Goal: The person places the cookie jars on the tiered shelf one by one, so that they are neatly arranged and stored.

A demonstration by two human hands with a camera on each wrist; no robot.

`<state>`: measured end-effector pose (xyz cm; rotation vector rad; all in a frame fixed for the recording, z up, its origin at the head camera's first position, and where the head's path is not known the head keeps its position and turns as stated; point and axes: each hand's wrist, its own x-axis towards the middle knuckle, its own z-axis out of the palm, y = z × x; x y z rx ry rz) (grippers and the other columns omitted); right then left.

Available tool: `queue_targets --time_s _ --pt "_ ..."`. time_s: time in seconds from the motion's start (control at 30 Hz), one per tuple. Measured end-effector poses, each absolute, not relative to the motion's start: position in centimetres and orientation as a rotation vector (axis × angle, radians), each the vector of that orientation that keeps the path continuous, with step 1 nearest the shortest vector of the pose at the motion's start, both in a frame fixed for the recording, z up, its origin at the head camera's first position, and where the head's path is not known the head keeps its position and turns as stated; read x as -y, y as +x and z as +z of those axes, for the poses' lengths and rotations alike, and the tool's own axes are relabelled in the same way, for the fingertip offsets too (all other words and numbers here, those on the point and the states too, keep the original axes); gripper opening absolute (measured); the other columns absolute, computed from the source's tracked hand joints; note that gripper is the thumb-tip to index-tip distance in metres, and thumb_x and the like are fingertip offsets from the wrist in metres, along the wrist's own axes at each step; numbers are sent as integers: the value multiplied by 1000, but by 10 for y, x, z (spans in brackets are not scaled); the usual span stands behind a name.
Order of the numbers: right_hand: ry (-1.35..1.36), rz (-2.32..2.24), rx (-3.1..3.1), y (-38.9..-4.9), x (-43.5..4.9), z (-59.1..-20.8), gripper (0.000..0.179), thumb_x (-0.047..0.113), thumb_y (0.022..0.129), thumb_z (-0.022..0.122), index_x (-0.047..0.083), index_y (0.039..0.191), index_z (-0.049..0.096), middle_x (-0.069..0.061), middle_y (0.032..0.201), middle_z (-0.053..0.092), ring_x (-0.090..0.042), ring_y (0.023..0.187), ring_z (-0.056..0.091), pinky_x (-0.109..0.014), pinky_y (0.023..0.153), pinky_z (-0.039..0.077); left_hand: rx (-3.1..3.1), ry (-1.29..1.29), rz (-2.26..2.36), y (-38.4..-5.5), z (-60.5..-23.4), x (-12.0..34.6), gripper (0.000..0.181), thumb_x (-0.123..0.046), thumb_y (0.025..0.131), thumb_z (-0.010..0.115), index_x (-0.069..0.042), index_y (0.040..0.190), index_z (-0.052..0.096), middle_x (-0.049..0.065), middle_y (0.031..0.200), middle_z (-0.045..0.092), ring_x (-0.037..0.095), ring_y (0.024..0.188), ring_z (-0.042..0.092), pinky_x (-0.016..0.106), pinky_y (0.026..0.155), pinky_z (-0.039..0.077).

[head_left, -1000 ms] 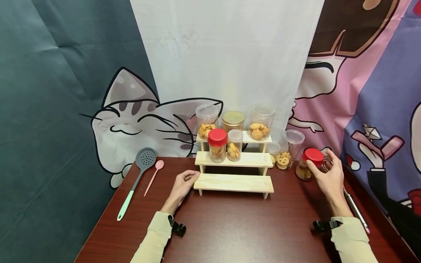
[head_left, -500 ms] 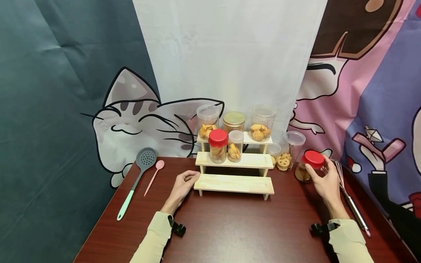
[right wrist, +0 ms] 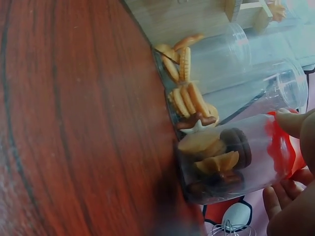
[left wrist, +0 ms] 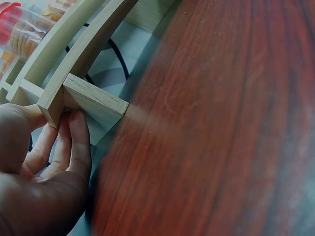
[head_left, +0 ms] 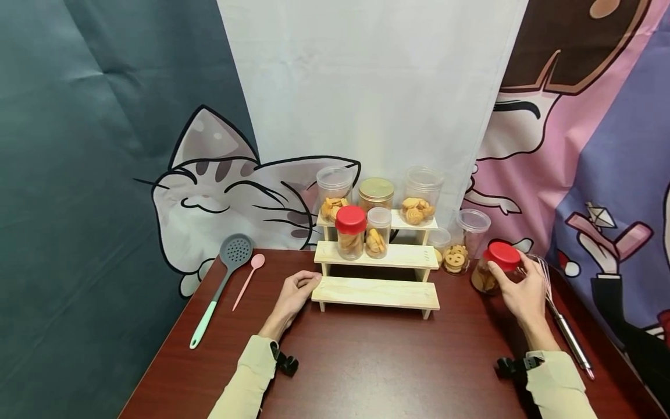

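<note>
Between its thumb and fingers my left hand [head_left: 294, 295] pinches the left end of the lowest step of a wooden three-tier display stand [head_left: 374, 291]. The left wrist view shows the fingertips under the end of that board [left wrist: 51, 105], beside its leg. My right hand [head_left: 525, 291] grips the red lid [head_left: 504, 256] of a clear cookie jar [head_left: 484, 276] at the right. Light and dark cookies [right wrist: 216, 162] lie inside this jar. Its base appears to be on the table. Part of the lid is covered by the fingers.
On the stand are a red-lidded jar [head_left: 350, 233], a slim clear jar [head_left: 378, 233], a gold-lidded jar [head_left: 376, 195] and two large clear jars. More cookie jars [head_left: 456, 256] stand right of it. A whisk [head_left: 570, 340] lies far right; a skimmer [head_left: 222, 285] and pink spoon [head_left: 248, 282] lie left.
My right thumb and fingers have closed in on the red lid, uncovering more of the whisk. The left hand keeps its hold on the stand. The head view has shifted slightly.
</note>
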<state>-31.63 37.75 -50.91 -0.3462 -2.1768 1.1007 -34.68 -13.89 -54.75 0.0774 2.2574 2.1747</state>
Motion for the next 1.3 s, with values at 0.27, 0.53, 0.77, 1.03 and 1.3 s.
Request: queue_targets --time_s 0.27,0.53,0.77,1.03,1.3 --pt "-330 1133 2170 -314 -380 -498 69 28 89 91 9 150 65 -10 127 60 -15 115 53 -11 91 35 -2260 76 2166 -348 -548 138 27 -20 105 74 2 121 75 23 125 77 8 91 71 19 80 55" --pt "-276 1192 2172 -310 -374 -481 70 22 89 90 9 151 63 9 121 51 11 101 52 -1 86 42 -2242 71 2181 -349 -549 139 24 -17 104 74 2 119 76 23 120 78 8 89 71 19 79 55" --pt "-206 1167 2227 -307 -366 -473 69 26 91 88 10 153 61 -13 137 63 -3 112 54 -12 93 40 -2247 79 2182 -349 -549 138 26 -18 105 74 3 120 76 22 120 79 8 89 71 19 79 55" --pt "-151 1264 2206 -300 -353 -465 68 18 91 89 10 152 61 22 112 60 8 90 61 -4 79 47 -2261 72 2158 -346 -548 136 26 -19 104 74 3 120 75 21 120 79 8 90 71 19 79 55" --pt "47 1400 2070 -296 -319 -442 66 3 88 88 10 149 64 16 117 68 0 95 67 -7 82 52 -2273 89 2168 -346 -545 137 28 -18 105 73 5 122 74 22 120 78 7 90 72 20 79 56"
